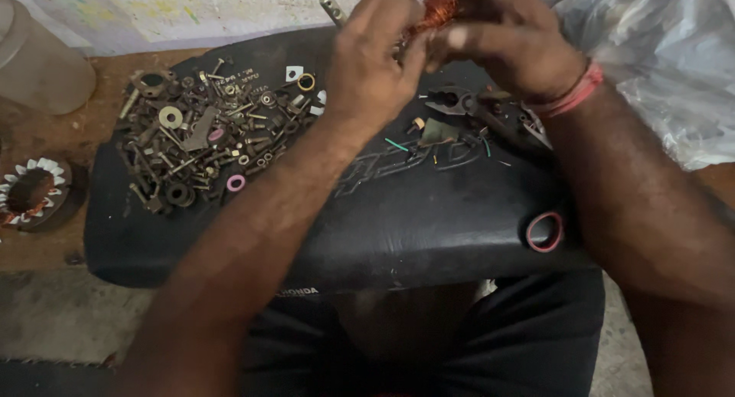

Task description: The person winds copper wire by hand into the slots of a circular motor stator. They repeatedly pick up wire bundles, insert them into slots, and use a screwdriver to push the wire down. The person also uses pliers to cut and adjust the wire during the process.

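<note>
Both hands up top: left hand [373,64] and right hand [501,37] clamped around a copper wire coil [438,10] between them. Pliers [452,101] just below, heap of bolts and washers [207,133] left of the left hand.

Copper-orange wire coil [438,10], black seat [398,221]

A black padded seat [398,228] serves as worktop: heaped bolts and washers [207,140] left, pliers [459,102] centre, red ring [544,231] right.
</note>
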